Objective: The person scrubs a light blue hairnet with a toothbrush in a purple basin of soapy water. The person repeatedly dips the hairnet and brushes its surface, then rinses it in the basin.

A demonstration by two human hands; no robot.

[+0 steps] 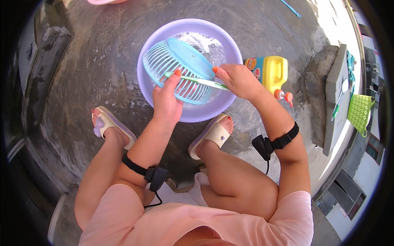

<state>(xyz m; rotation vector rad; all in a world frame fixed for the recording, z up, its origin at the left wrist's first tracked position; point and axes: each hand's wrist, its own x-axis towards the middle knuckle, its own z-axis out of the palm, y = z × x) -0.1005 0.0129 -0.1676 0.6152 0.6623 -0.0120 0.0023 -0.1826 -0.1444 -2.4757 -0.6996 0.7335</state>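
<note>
My left hand [168, 100] grips the slatted side of a light-blue plastic basket [190, 57], its thumb outside and its fingers showing through the slats. The basket is tilted on its side above a round purple basin [234, 52] of soapy water [212, 46]. In my right hand [240, 80] is the handle of a slim green-and-white brush [201, 81], which lies across the slats. The brush's far end reaches my left thumb; its bristles cannot be made out.
Right of the basin lies a yellow detergent jug [274, 72] with an orange pump top [284, 96]. Farther right, a concrete slab [334, 92] holds another brush [340, 98], beside a green perforated basket [360, 112]. A blue stick [291, 8] lies on the floor ahead; part of a pink basin [106, 1] shows.
</note>
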